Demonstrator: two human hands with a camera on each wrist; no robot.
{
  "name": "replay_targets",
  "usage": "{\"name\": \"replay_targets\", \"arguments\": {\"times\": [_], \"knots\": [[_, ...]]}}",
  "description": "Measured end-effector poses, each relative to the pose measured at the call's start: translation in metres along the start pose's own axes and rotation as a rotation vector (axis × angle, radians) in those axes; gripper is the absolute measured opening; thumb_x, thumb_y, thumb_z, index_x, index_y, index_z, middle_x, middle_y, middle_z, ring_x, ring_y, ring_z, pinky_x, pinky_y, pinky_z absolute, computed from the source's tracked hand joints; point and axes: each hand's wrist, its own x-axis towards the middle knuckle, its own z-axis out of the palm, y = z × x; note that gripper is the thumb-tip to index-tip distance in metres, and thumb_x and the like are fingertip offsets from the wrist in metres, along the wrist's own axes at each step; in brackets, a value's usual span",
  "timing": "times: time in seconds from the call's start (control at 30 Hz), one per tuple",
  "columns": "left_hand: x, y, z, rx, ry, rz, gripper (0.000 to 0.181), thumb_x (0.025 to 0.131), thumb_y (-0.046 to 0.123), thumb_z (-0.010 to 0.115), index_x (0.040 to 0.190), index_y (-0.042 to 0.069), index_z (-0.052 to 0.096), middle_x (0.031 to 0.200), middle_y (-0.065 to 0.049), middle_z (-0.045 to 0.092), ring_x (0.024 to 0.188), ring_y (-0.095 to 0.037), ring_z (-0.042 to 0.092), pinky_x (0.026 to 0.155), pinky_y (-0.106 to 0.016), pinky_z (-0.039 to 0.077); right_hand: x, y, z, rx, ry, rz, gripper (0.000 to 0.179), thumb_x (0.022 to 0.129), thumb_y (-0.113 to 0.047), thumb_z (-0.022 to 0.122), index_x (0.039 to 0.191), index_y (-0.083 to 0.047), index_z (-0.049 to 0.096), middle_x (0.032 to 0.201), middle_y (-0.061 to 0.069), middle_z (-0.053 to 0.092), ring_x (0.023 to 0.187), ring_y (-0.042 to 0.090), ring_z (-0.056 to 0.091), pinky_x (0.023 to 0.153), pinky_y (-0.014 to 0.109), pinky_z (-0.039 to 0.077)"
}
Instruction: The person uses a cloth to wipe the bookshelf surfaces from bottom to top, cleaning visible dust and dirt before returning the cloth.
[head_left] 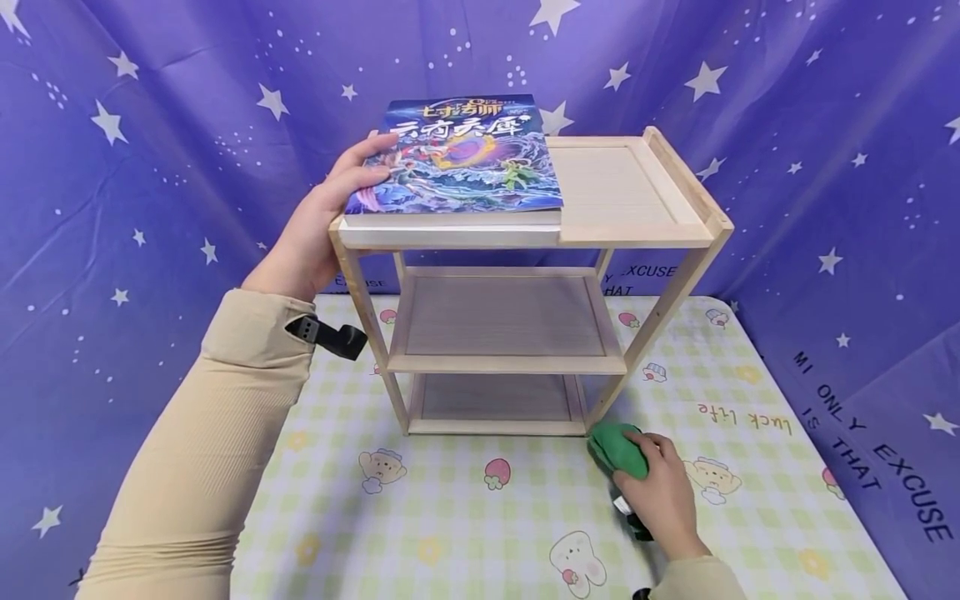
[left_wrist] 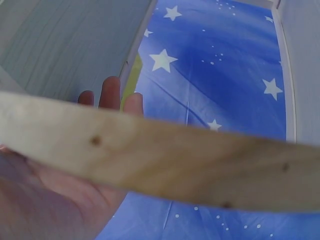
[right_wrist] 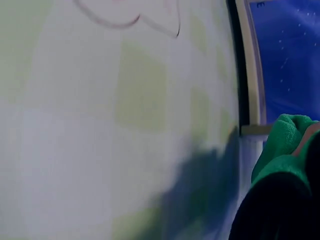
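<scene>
Shelf, book on top, left hand gripping shelf end, two fingertips on book, right hand pinching green cloth beside leg.

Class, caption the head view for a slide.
Left hand grips a wooden shelf topped by a book; right hand holds a green cloth.

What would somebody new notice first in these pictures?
Probably the bright blue book, lying on the left part of the wooden shelf's top, with the left grip at its left edge. Next might be the green cloth in the right grip, down by the shelf's front right foot. Behind and on both sides, white stars dot a purple curtain.
</scene>
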Motion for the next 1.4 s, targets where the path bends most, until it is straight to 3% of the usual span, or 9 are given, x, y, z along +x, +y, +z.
{"name": "replay_targets", "arguments": {"times": [0.13,0.5,0.9,1.1,1.4], "knots": [[0.001,0.0,0.0,-0.006,0.003,0.001,0.045,0.097,0.034,0.05,0.142,0.037,0.045,0.16,0.029,0.008,0.139,-0.022,0.033,0.104,-0.033,0.031,-0.002,-0.01,0.001,0.012,-0.008,-0.015,0.06,0.08,-0.015,0.067,0.138,-0.009,0.054,0.14,0.019,0.045,0.119,0.042,0.05,0.091,0.058,0.042],[0.002,-0.001,0.001,-0.026,0.013,0.014,0.037,0.096,0.033,0.052,0.133,0.035,0.051,0.16,0.025,0.015,0.131,-0.022,0.041,0.1,-0.031,0.034,-0.006,-0.03,0.011,0.01,0.009,-0.082,0.058,0.078,-0.015,0.069,0.135,-0.008,0.057,0.129,0.016,0.051,0.111,0.037,0.055,0.089,0.054,0.044],[0.001,-0.002,0.002,-0.037,0.033,0.028,0.035,0.096,0.031,0.052,0.131,0.034,0.053,0.16,0.024,0.015,0.134,-0.022,0.038,0.101,-0.03,0.034,-0.007,-0.041,0.019,0.045,0.036,-0.173,0.054,0.076,-0.013,0.072,0.13,-0.01,0.063,0.122,0.012,0.057,0.104,0.032,0.059,0.085,0.049,0.045],[0.002,-0.002,0.002,-0.019,0.04,0.031,0.036,0.096,0.032,0.051,0.132,0.034,0.052,0.161,0.024,0.014,0.141,-0.021,0.029,0.107,-0.032,0.029,-0.006,-0.043,0.021,0.047,0.022,-0.18,0.056,0.077,-0.013,0.072,0.132,-0.012,0.062,0.122,0.011,0.058,0.102,0.03,0.059,0.083,0.047,0.046],[0.001,0.0,0.003,-0.026,0.027,0.03,0.033,0.097,0.032,0.051,0.13,0.033,0.052,0.161,0.022,0.013,0.137,-0.022,0.035,0.103,-0.031,0.032,-0.001,-0.05,0.023,0.057,0.051,-0.25,0.056,0.078,-0.013,0.071,0.133,-0.015,0.062,0.13,0.014,0.056,0.105,0.033,0.059,0.081,0.049,0.046]]}}
